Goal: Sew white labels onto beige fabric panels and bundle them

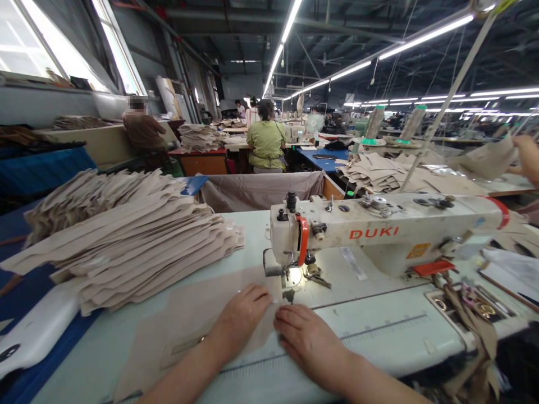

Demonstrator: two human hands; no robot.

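Note:
A thin beige fabric piece [189, 306] lies on the pale green sewing table, its right edge by the needle area of a white sewing machine [374, 230] marked DUKI. My left hand [244, 314] rests palm down on the fabric, fingers lying along it and slightly bent. Just to its right, my right hand [309, 342] has fingers together and thumb tucked at the fabric's edge, seemingly pinching it; the fingertips are partly hidden. Both hands sit right in front of the lit presser foot [290, 283]. A small metal piece [187, 345] shows beside my left forearm.
Stacked beige fabric pieces [160, 241] fill the table's left side, near a white phone-like object [37, 331]. An inset tray [475, 308] with scissors and fabric strips is at right. A person in green [266, 137] sits ahead; another person's hand [526, 160] holds fabric at far right.

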